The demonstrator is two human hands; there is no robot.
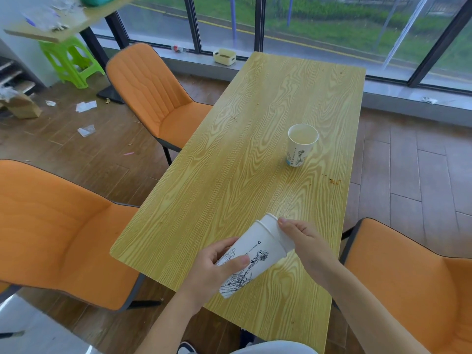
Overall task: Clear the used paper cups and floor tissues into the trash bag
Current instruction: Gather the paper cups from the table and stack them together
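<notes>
Two white paper cups [258,254] with black line drawings are nested one inside the other and held tilted over the near end of the wooden table [229,180]. My left hand [217,269] grips their lower body. My right hand [306,244] holds the rim end. A third paper cup [301,145] stands upright farther along the table, with pale liquid inside. White tissues [86,106] and another scrap [86,130] lie on the floor at the left. No trash bag is in view.
Orange chairs stand at the left [63,226], far left [153,93] and right [408,277] of the table. Crumbs [335,181] mark the table's right edge. A green stool [71,62], a cardboard box [23,106] and a second table [58,19] stand at the back left.
</notes>
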